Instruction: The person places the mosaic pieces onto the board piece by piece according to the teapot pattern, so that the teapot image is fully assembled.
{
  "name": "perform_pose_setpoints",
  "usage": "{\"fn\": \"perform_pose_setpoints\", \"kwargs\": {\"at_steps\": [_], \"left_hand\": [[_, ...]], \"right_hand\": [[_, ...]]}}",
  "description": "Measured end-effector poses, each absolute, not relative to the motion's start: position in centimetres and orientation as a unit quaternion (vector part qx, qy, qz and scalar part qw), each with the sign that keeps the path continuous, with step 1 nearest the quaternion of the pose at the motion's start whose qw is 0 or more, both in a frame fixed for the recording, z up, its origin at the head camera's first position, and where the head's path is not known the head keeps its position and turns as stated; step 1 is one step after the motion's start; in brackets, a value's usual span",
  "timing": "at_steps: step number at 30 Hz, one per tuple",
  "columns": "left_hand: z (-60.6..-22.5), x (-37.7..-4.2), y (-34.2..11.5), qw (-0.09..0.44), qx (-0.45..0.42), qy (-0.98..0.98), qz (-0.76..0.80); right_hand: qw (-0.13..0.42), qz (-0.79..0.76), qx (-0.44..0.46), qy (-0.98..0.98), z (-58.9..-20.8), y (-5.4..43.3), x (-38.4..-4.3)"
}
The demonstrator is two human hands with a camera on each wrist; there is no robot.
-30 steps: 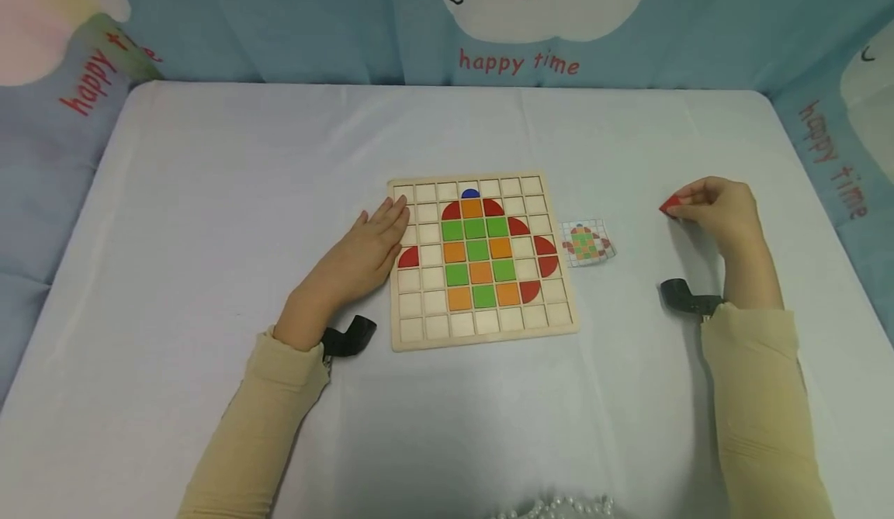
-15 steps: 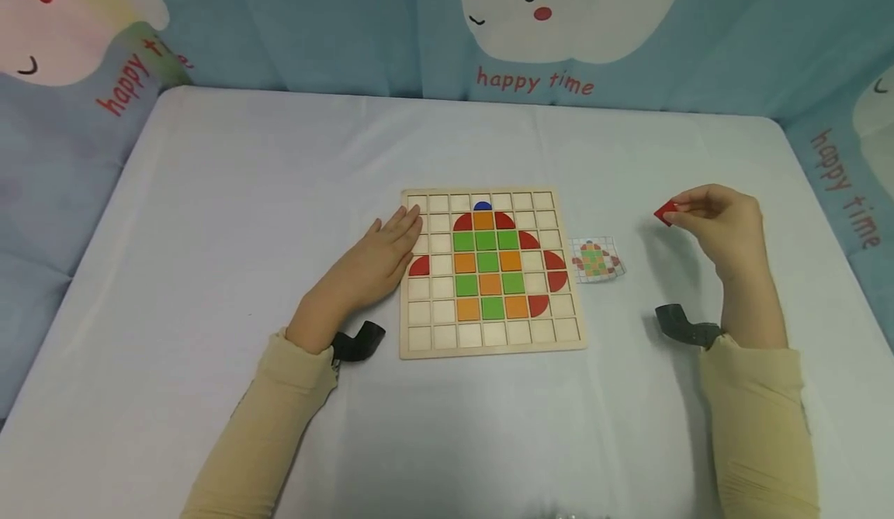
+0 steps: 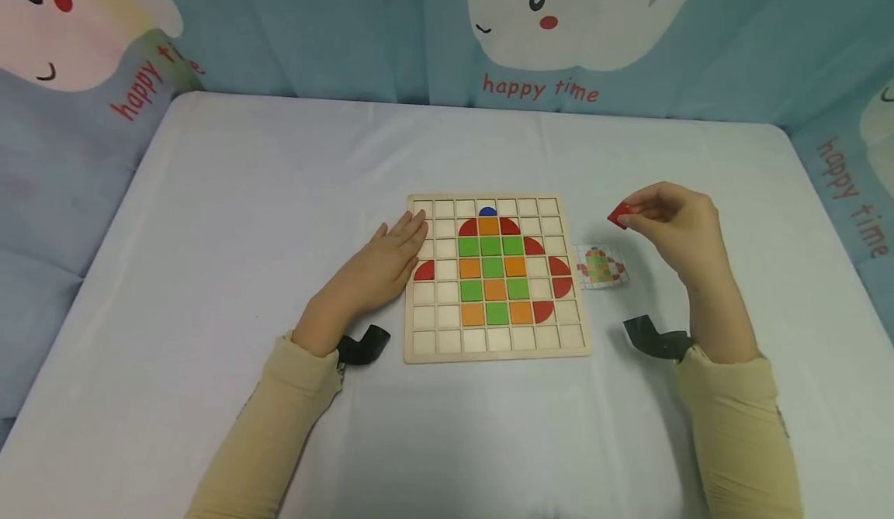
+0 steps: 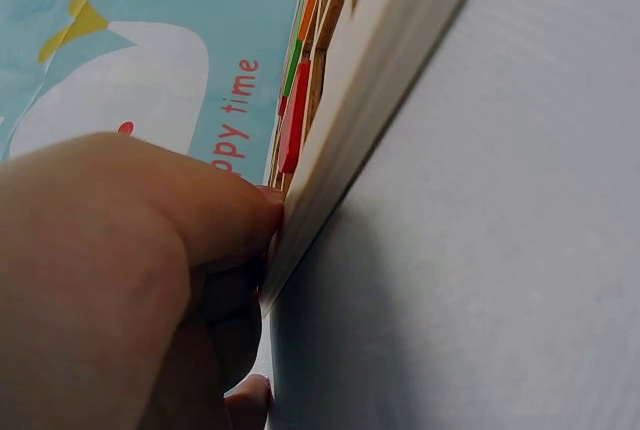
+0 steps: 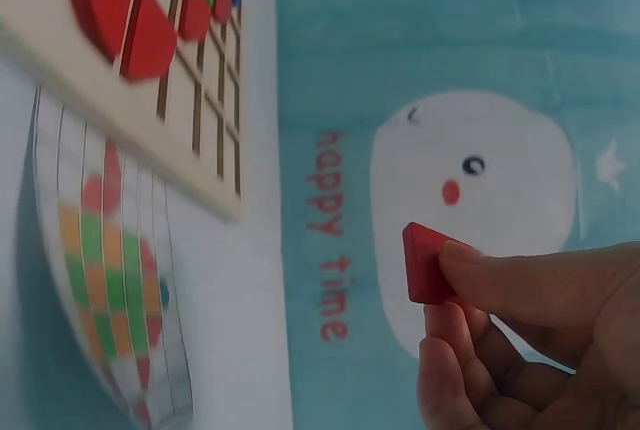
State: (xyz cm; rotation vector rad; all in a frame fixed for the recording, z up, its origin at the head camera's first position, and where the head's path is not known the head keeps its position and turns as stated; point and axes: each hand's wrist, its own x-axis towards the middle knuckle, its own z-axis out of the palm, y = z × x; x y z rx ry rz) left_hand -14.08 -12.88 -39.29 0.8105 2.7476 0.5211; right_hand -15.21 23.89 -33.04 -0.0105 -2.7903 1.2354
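Observation:
A wooden grid board (image 3: pixel 497 340) lies mid-table, holding green and orange squares, red quarter-round pieces and one blue half-round piece. My left hand (image 3: pixel 373 272) rests along its left edge, fingers extended, the fingertips over the upper left cells. Just below those fingers, a lone red quarter-round piece (image 3: pixel 424 271) sits in the leftmost column. To the right of the board, above the table, my right hand (image 3: pixel 673 228) pinches a small red tile (image 5: pixel 425 262) between thumb and fingers. Part of that tile is covered by the thumb, so its full outline is hidden.
A small printed pattern card (image 3: pixel 602 268) lies against the board's right edge, slightly curled. Black wrist mounts (image 3: pixel 656 339) stick out near both cuffs. A blue printed cloth (image 3: pixel 335 30) stands behind the white-covered table (image 3: pixel 279 147).
My right hand has moved left toward the board with the red tile, which turned in its fingers. My left hand stays on the board's edge. The head view has shifted slightly.

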Motion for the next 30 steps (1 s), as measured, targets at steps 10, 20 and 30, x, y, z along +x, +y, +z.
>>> {"fn": "perform_pose_setpoints", "kwargs": {"at_steps": [10, 20, 30], "left_hand": [[-39.1, -14.3, -12.5, 0.113, 0.272, 0.94, 0.169], [-39.1, -14.1, -12.6, 0.119, 0.273, 0.939, 0.175], [-39.4, -14.1, -12.8, 0.118, 0.273, 0.938, 0.178]], "right_hand": [[0.007, 0.397, 0.037, -0.917, -33.0, 20.1, -15.2], [-0.05, 0.412, 0.083, -0.906, -33.8, 16.2, -15.2], [-0.117, 0.43, 0.109, -0.888, -34.6, 12.4, -15.3]]}}
